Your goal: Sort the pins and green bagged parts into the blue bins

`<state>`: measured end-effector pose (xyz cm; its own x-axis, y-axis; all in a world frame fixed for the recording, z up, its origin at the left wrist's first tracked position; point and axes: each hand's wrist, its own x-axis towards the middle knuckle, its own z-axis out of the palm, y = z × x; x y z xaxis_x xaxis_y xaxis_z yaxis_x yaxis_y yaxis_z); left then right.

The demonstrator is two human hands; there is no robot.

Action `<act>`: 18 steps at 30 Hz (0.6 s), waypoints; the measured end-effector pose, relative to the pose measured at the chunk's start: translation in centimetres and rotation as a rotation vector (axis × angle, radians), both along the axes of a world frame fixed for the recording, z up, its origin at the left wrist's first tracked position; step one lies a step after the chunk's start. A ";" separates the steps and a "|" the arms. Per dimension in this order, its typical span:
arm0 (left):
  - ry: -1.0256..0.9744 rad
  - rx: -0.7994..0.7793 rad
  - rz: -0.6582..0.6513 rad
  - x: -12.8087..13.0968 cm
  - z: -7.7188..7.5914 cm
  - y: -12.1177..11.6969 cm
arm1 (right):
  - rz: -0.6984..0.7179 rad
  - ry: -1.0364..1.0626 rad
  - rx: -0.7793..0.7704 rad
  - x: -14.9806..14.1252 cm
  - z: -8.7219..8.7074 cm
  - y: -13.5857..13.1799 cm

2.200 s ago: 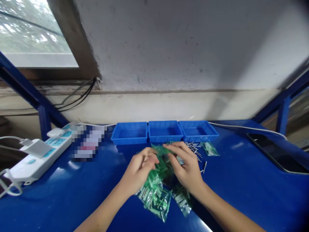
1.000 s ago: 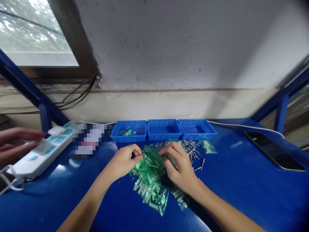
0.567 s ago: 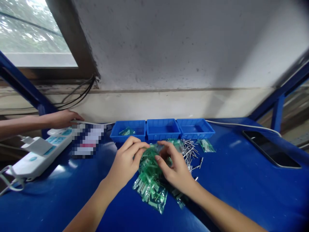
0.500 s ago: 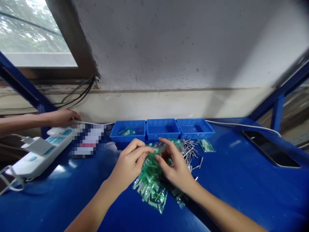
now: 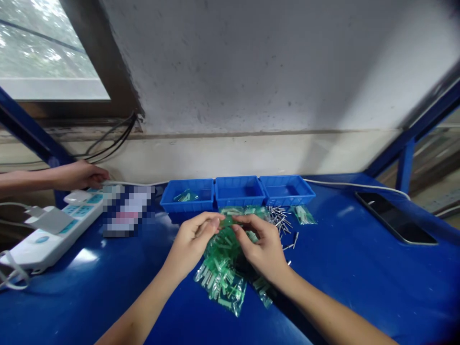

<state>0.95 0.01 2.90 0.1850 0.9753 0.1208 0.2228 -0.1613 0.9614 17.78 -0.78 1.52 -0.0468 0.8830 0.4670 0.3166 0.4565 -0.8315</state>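
Observation:
My left hand (image 5: 194, 239) and my right hand (image 5: 264, 242) meet over the middle of the table. Between their pinched fingertips is a small green-tinted plastic bag (image 5: 226, 222); whether it holds anything is too small to tell. Below the hands lies a heap of similar green bags (image 5: 219, 268) with pale plastic pieces and thin metal parts inside. Loose metal pins (image 5: 280, 218) are scattered just beyond my right hand. A single filled bag (image 5: 304, 214) lies to their right.
Three blue bins stand along the wall: the left bin (image 5: 187, 206) holds a bag, beside the middle bin (image 5: 240, 201) and right bin (image 5: 289, 197). A phone (image 5: 395, 218) lies right. At left are a power strip (image 5: 53, 244), a blurred-out item (image 5: 129, 211) and another person's hand (image 5: 84, 175).
My fingertips have closed in on both sides of the green bag, the right thumb and fingers now pinching it. The view has shifted slightly; the other person's hand stays by the power strip.

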 end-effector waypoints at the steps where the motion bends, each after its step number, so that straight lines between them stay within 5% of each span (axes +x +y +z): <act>1: -0.031 -0.037 0.017 0.2 -0.2 0.1 | 0.006 -0.003 0.023 0.0 0.2 -0.1; 6: -0.137 0.067 0.148 0.7 -1.0 0.1 | 0.078 0.002 0.037 -0.1 1.0 -0.5; 9: 0.073 0.266 0.190 0.5 -1.4 -0.1 | 0.026 0.050 -0.049 -0.1 1.0 -0.1; 14: 0.394 0.660 0.074 0.9 -1.7 0.6 | -0.048 0.164 -0.257 0.3 0.7 1.4; 18: 0.448 0.548 0.010 1.6 -0.9 1.9 | -0.023 0.250 -0.313 0.9 0.7 1.9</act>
